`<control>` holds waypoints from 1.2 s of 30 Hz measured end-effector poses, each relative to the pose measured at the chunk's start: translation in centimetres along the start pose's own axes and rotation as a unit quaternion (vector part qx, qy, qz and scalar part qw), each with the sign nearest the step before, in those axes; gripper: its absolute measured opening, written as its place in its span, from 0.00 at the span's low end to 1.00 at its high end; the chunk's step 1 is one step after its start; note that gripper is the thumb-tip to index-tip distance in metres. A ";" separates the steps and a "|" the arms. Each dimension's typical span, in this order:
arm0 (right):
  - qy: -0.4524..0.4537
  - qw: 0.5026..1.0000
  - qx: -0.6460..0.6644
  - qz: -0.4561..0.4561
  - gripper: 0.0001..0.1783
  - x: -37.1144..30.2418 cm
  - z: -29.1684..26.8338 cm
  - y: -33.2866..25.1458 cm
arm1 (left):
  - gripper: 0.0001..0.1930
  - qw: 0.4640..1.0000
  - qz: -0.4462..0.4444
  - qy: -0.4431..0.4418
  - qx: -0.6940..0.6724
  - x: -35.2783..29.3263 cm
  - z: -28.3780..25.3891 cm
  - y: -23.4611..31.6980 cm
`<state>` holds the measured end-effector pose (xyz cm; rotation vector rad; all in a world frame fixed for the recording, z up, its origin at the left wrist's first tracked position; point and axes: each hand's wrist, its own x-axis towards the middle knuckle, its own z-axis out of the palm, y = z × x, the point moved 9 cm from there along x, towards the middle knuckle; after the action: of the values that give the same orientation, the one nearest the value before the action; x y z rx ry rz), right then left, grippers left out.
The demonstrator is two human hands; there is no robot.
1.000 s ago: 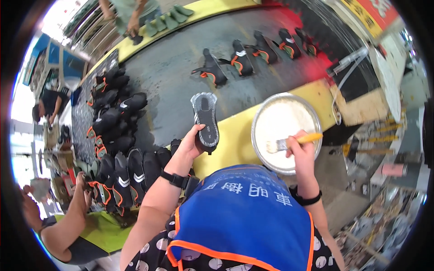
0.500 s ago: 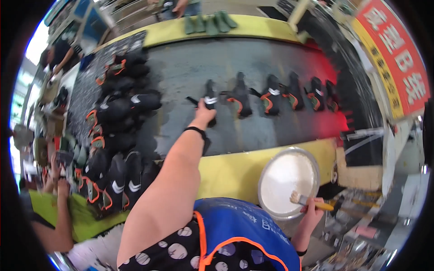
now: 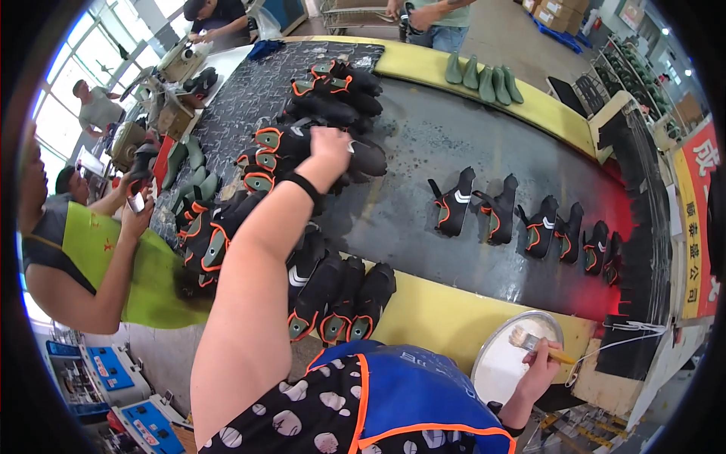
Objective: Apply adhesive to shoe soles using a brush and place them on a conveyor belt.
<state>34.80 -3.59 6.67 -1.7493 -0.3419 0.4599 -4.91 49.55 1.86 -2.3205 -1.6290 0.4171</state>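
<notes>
My left hand (image 3: 330, 149) reaches into the pile on the left, its fingers closed around a black shoe upper (image 3: 368, 158). Orange edging and white stripes mark many of the neighbouring black shoe uppers (image 3: 308, 310). My right hand (image 3: 538, 367) grips a paintbrush (image 3: 532, 343) with a yellow handle, its bristles over a round metal bowl (image 3: 478, 363) of white liquid (image 3: 501, 368). Several matching uppers (image 3: 454, 203) stand spaced in a row on the dark belt, farther right than my left hand.
The dark belt (image 3: 423, 136) runs between yellow ledges (image 3: 423, 303). Several green shoe lasts (image 3: 488, 82) stand on the far ledge. A co-worker in a lime apron (image 3: 136, 265) works at left; another person (image 3: 435, 23) stands beyond the belt. A black strip curtain (image 3: 631, 227) hangs at right, near red light.
My left hand has let go of the upper on the belt and moved left to the pile. The view has swung left. My right hand still holds the paintbrush over the bowl.
</notes>
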 end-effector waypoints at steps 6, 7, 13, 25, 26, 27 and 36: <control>-0.041 0.997 0.057 -0.024 0.06 -2.4 1.7 -0.9 | 0.17 0.980 0.022 0.197 -0.010 -1.0 3.6 -8.2; -0.022 0.999 0.046 -0.018 0.05 -2.7 0.8 -0.7 | 0.18 0.990 0.014 0.138 -0.010 0.0 5.1 -7.8; 0.134 0.991 0.002 -0.003 0.09 -7.8 -8.8 -0.3 | 0.22 0.995 0.070 0.064 -0.031 -4.1 -4.1 -0.2; 0.264 0.954 0.129 -0.052 0.08 -14.7 -16.7 0.3 | 0.22 0.656 0.638 -0.033 -0.403 -39.9 -18.2 45.3; 0.276 0.948 0.141 -0.066 0.08 -15.6 -17.4 0.1 | 0.22 0.639 0.658 -0.051 -0.394 -42.2 -18.5 47.1; 0.289 0.949 0.110 -0.063 0.08 -16.5 -18.3 0.0 | 0.22 0.625 0.675 -0.065 -0.385 -44.4 -18.6 48.5; 0.444 0.893 0.035 -0.063 0.08 -25.1 -27.5 2.7 | 0.22 0.582 0.735 -0.128 -0.324 -55.0 -17.7 56.1</control>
<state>25.95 -39.42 12.27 -1.6683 0.2188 -0.4347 32.47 -21.78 0.91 -3.7613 0.8179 0.4336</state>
